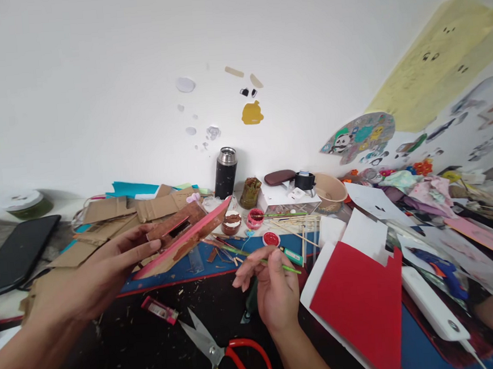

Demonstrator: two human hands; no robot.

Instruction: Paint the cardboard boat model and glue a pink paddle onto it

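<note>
Fingers of the right hand [278,290] are pinching a slender green-handled paintbrush [239,253], its length pointing leftward toward the brown-and-pink painted cardboard piece [186,240], whose left side the nearer left hand [102,270] is clamping.

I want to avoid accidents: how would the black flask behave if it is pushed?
The black flask would likely tip if pushed high, being tall and narrow. Once down, it may roll: its body looks round. It looks uncapped, so any contents might spill.

The paintbrush handle [237,250] is green, the painted piece [190,231] brown and pink, the sheet [358,301] red.
</note>
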